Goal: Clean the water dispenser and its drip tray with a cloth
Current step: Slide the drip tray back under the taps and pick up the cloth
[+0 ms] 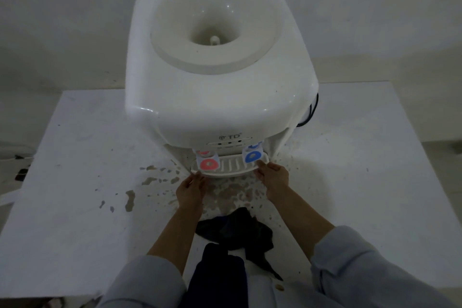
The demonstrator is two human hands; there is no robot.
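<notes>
Drip tray (pixel 228 169) sits at the water dispenser (pixel 220 77) base under both taps; my left hand (pixel 191 189) and right hand (pixel 273 179) pinch its two ends. I'd draw it out level and evenly, then take up the dark cloth (pixel 235 230) lying just behind my wrists.

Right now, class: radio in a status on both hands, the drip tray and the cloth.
Left hand and right hand gripping drip tray ends. Cloth idle on wet table. Nothing blocking.
</notes>
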